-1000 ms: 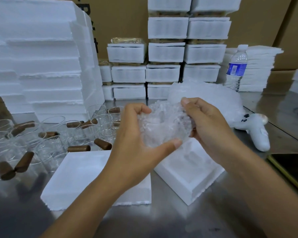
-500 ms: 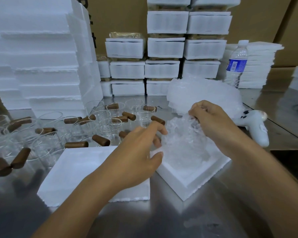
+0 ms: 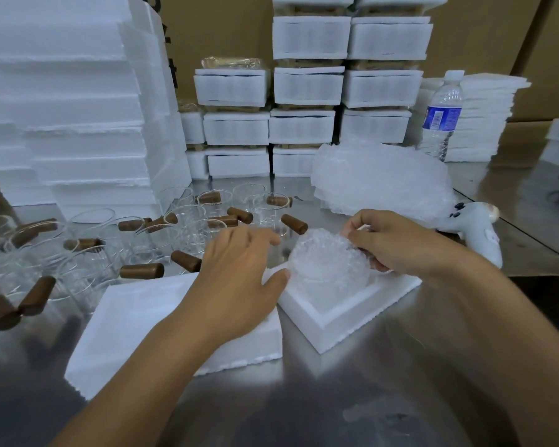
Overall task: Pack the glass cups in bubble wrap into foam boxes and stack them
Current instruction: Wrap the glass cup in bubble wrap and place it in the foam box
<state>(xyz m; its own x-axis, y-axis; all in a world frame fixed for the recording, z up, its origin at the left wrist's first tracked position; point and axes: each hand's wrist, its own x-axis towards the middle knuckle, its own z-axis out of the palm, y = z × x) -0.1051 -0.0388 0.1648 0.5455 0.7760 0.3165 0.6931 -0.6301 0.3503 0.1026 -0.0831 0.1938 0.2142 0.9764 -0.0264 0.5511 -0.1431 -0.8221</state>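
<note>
A steel desk (image 3: 336,398) is backed by foam stacks (image 3: 310,88). The wrapped cup (image 3: 328,269) sits upright in the open box (image 3: 352,314). The right hand (image 3: 397,243), at the cup's far-right side, has its grip pinching the wrap. The left hand (image 3: 239,275), grip spread, is just left, thumb by the cup. What looks like the lid (image 3: 136,317) lies left, under the left hand.

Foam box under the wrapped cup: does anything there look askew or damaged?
The foam box sits cornerwise toward the person, and its lower edges are ragged. The wrapped cup sits in its recess, pinched by the right hand; no breakage shows.
</note>
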